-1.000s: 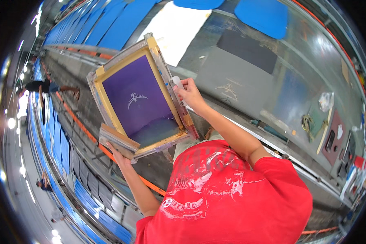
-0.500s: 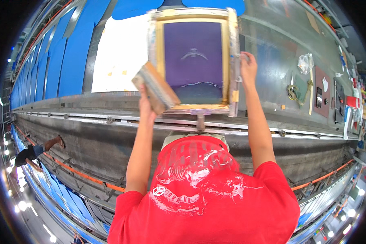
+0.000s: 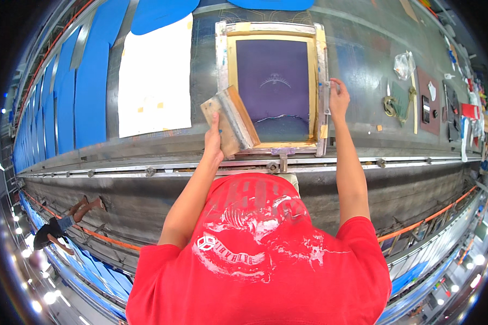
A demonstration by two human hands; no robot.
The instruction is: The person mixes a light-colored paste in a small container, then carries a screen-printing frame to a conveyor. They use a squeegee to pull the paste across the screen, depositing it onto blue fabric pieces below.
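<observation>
My left hand grips a wooden squeegee, which leans at a slant over the lower left corner of a screen-printing frame. Inside that frame is a dark purple mesh with a pale curved design and a line of ink low down. At the frame's right side, my right hand has its fingers bent around the edge by a metal fitting. The frame sits over the long grey table, by a bracket at the front rail.
A white sheet lies left of the frame, and blue pieces line the table beyond. To the right are a clear plastic bag, tape rolls and a phone. A metal rail edges the table. Another person is behind, at left.
The screen-printing frame has moved right, away from the white sheet, and a strip of grey table now shows between them. Both my hands and the squeegee have moved right with it.
</observation>
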